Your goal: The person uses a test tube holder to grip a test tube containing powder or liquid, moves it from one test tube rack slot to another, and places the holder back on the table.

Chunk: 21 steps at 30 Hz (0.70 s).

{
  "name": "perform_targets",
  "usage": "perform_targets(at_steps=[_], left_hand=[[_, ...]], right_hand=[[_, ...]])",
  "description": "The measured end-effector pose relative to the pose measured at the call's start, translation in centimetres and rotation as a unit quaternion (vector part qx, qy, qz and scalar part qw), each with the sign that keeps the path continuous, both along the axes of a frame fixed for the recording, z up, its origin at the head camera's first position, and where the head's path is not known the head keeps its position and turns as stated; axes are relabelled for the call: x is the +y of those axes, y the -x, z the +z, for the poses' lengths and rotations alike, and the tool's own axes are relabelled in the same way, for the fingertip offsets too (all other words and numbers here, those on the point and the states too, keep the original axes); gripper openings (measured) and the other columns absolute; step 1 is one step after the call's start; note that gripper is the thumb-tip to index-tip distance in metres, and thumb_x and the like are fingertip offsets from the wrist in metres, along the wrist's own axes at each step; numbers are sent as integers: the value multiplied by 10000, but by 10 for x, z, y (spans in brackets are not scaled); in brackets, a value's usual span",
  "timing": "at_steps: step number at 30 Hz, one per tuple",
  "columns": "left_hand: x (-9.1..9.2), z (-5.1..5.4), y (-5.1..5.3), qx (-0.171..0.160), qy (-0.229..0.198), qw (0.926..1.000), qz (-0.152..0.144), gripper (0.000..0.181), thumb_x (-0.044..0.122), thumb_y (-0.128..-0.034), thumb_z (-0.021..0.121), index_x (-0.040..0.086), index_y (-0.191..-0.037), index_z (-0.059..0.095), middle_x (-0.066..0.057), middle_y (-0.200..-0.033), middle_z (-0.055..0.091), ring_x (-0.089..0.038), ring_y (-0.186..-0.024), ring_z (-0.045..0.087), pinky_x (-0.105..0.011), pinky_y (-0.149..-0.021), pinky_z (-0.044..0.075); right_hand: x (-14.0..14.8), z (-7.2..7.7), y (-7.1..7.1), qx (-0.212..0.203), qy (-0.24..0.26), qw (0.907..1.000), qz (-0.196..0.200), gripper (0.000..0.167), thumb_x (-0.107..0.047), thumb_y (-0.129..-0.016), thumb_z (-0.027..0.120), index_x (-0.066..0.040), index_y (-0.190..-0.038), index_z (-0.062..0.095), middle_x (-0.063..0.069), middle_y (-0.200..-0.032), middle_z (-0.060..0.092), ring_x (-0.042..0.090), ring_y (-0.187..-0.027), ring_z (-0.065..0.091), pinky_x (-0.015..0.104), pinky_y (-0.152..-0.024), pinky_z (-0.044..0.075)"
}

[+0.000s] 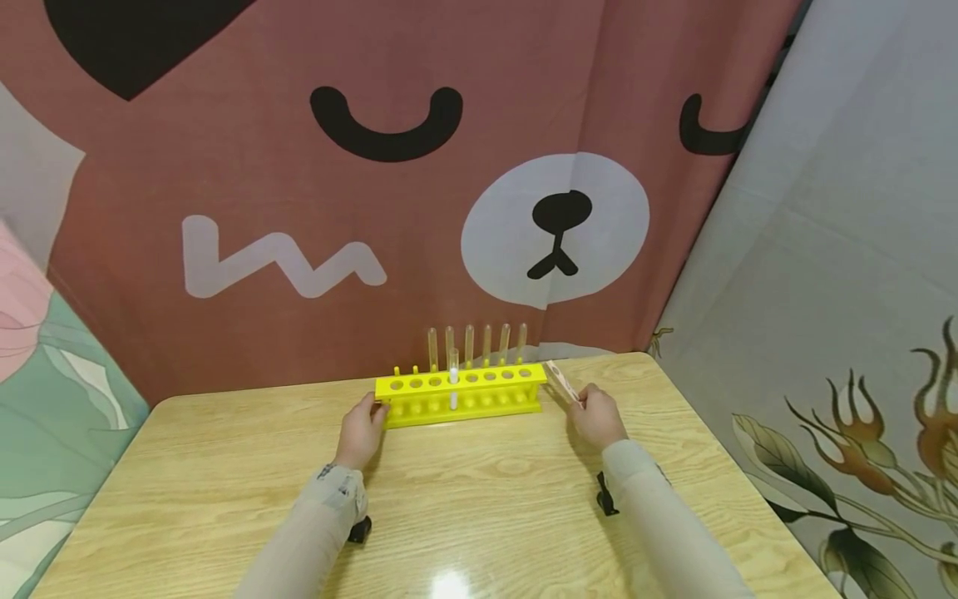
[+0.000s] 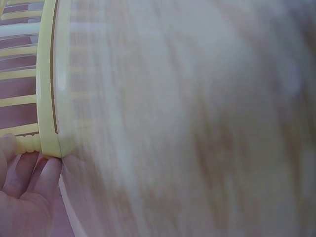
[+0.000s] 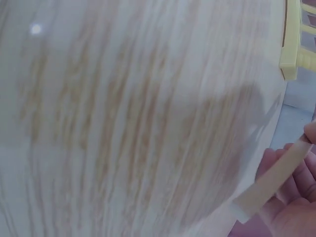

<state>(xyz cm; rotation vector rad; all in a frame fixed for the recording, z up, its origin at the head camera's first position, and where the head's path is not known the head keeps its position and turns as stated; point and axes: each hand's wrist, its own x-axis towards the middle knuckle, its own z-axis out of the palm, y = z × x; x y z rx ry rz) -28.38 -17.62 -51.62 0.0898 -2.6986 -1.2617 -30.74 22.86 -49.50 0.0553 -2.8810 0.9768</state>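
Note:
A yellow test tube rack (image 1: 460, 381) stands at the back of the table. My left hand (image 1: 361, 431) grips its left end post, with fingers (image 2: 47, 180) round the post in the left wrist view. One tube with white contents (image 1: 453, 376) sits upright in a front hole; several clear tubes (image 1: 487, 343) stand upside down on the back pegs. My right hand (image 1: 599, 416) pinches a pale wooden clamp (image 1: 563, 381) just right of the rack. In the right wrist view the clamp's end (image 3: 271, 185) sticks out from the fingers.
The wood-grain table (image 1: 479, 499) reaches a bear-print cloth (image 1: 419, 208) behind the rack. A pale curtain with plant prints (image 1: 838, 249) hangs along the right side. Black pieces (image 1: 606, 495) show at both wrists.

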Motion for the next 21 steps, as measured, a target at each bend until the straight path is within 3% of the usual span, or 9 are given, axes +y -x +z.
perform_targets(at_steps=[8, 21], left_hand=[[0, -1, 1, -16, -34, 10000, 0, 282, 93, -1056, 534, -45, -1301, 563, -261, -1261, 641, -410, -1209, 591, -547, -1033, 480], [-1, -3, 1, 20, -71, 10000, -5, 268, 109, -1059, 532, -35, -1282, 572, -256, -1265, 640, -402, -1209, 593, -541, -1027, 488]], right_hand=[[0, 0, 2, 288, 244, 9993, -24, 214, -109, -997, 557, 69, -1116, 552, 143, -875, 574, 228, -694, 527, 333, -605, 460], [-5, 1, 3, 950, 397, 9947, 46, 200, -102, -996, 577, 47, -1130, 570, 164, -953, 600, 298, -811, 559, 432, -731, 489]])
